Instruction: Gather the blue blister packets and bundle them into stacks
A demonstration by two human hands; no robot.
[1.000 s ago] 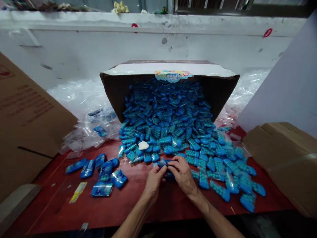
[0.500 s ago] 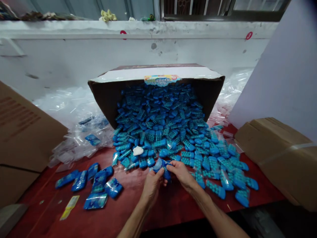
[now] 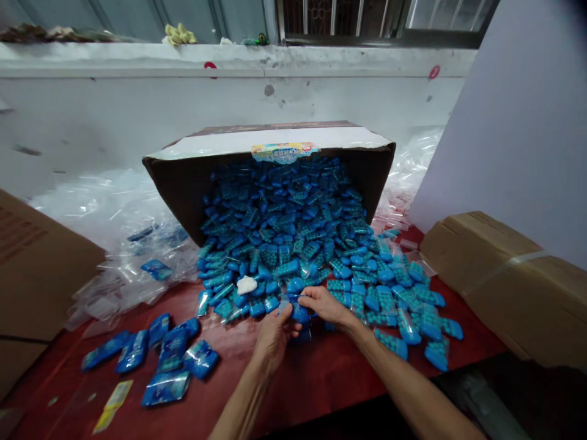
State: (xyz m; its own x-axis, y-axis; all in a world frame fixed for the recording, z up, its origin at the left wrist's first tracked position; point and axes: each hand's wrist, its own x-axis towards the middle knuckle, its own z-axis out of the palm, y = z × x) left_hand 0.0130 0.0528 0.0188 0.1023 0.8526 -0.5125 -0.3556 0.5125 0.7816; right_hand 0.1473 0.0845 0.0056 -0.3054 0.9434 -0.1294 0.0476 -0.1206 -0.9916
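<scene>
A blue, partly clear plastic packet point(image 3: 300, 313) is pinched between both my hands, over the red table just in front of the pile. My left hand point(image 3: 271, 335) is closed on its left side, thumb on top. With fingertips together, my right hand point(image 3: 324, 305) grips its upper right edge. Fingers hide part of the packet. Right behind it spreads a heap of small blue packs with teal beads point(image 3: 284, 250), spilling from a cardboard box point(image 3: 177, 183) lying on its side. A white lump point(image 3: 246, 285) rests on the heap's front.
Several blue printed packets point(image 3: 172, 348) lie at left, near a yellow-and-white strip point(image 3: 113, 404). Clear plastic bags point(image 3: 123, 244) pile up behind them. Brown cartons stand at the left point(image 3: 41, 263) and right point(image 3: 499, 275). The red table point(image 3: 339, 379) ends at a dark front edge.
The whole view has shifted, so the box and heap appear farther left. Both hands stay on the packet; my right hand has drawn slightly up along its edge.
</scene>
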